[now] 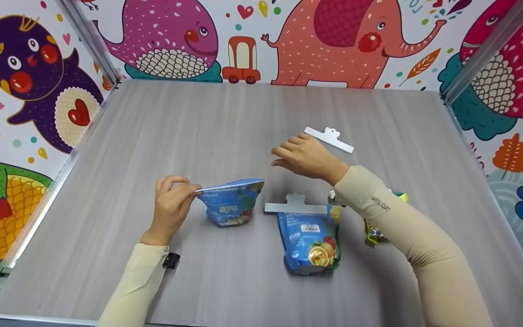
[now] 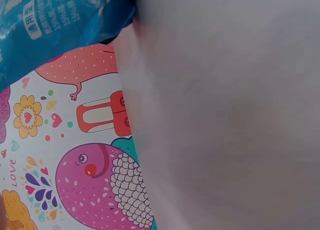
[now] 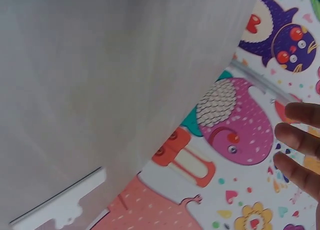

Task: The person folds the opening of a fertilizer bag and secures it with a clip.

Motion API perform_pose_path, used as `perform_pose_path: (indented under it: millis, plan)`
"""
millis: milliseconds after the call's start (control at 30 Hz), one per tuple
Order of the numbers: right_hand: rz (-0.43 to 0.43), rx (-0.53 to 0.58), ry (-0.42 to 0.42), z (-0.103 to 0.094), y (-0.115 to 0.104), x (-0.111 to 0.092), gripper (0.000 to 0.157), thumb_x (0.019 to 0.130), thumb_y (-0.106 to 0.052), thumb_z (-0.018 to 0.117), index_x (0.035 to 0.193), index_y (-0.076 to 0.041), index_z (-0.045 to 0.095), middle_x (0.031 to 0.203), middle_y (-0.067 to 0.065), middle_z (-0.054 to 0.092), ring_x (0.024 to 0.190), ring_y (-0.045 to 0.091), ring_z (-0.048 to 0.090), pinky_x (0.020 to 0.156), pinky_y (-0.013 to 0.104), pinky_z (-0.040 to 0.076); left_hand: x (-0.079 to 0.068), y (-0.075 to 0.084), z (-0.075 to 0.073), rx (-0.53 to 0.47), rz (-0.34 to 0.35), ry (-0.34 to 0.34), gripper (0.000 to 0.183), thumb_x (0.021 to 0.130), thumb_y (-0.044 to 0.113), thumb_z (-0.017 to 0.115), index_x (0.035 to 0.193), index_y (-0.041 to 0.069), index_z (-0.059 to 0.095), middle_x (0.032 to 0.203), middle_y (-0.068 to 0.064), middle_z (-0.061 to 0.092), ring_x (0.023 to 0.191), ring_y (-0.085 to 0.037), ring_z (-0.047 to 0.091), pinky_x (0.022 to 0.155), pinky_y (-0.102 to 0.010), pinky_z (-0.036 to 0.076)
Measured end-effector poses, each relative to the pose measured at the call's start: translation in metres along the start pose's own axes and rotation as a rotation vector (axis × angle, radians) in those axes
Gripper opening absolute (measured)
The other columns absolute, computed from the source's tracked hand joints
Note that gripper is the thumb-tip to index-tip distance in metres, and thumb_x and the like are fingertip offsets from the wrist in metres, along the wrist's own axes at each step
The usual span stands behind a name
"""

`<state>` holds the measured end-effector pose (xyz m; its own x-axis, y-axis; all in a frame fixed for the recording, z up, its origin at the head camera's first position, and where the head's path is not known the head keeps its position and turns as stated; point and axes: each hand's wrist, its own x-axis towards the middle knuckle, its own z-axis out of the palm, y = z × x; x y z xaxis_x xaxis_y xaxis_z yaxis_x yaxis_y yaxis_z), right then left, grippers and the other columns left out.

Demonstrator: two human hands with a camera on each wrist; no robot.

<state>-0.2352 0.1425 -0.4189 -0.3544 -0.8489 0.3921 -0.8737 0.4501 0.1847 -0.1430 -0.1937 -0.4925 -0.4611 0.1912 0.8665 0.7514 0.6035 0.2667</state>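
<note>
On the left, my left hand pinches the top corner of a blue snack bag, whose top edge is folded flat. The same bag fills the upper left corner of the left wrist view. My right hand is over the middle of the table with its fingers extended and holds nothing. Just behind it lies a white bag clip, also seen as a clip low in the right wrist view. Several fingers show there, straight and spread.
A second blue bag with fruit pictures stands right of the first, a white clip across its top. Partly hidden under my right forearm is a green and yellow packet. Printed cartoon panels wall the grey table.
</note>
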Motion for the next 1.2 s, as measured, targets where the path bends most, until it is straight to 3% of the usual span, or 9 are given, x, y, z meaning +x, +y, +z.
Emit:
perform_pose_path:
  millis: [433, 800, 1000, 1200]
  plan:
    - [0.187, -0.01, -0.103, 0.02, 0.049, -0.027, 0.024, 0.094, -0.023, 0.07, 0.113, -0.008, 0.065, 0.102, 0.012, 0.069, 0.094, 0.033, 0.066, 0.08, 0.047, 0.053, 0.0, 0.001, 0.0, 0.013, -0.022, -0.014, 0.037, 0.101, 0.033, 0.055, 0.085, 0.003, 0.07, 0.074, -0.008, 0.071, 0.086, -0.03, 0.059, 0.077, -0.046, 0.035]
    - [0.296, -0.032, -0.223, 0.03, 0.074, -0.042, 0.029, 0.097, -0.024, 0.066, 0.119, -0.006, 0.062, 0.111, 0.017, 0.066, 0.1, 0.037, 0.063, 0.086, 0.051, 0.052, -0.001, 0.0, 0.001, 0.004, -0.028, -0.006, 0.036, 0.102, 0.032, 0.054, 0.085, 0.003, 0.07, 0.074, -0.009, 0.07, 0.084, -0.031, 0.059, 0.077, -0.047, 0.035]
    - [0.414, 0.01, -0.281, 0.035, 0.089, -0.049, 0.032, 0.099, -0.025, 0.064, 0.124, -0.006, 0.059, 0.118, 0.018, 0.063, 0.108, 0.039, 0.059, 0.09, 0.056, 0.048, -0.001, 0.001, 0.0, 0.009, -0.025, -0.012, 0.036, 0.101, 0.033, 0.055, 0.085, 0.004, 0.07, 0.073, -0.008, 0.07, 0.085, -0.03, 0.059, 0.078, -0.046, 0.035]
    - [0.511, -0.016, -0.355, 0.036, 0.102, -0.056, 0.034, 0.099, -0.025, 0.063, 0.125, -0.003, 0.057, 0.118, 0.021, 0.06, 0.107, 0.042, 0.058, 0.087, 0.059, 0.048, -0.001, 0.001, 0.0, 0.02, -0.012, -0.006, 0.036, 0.101, 0.033, 0.054, 0.086, 0.004, 0.069, 0.072, -0.008, 0.07, 0.086, -0.031, 0.059, 0.078, -0.048, 0.036]
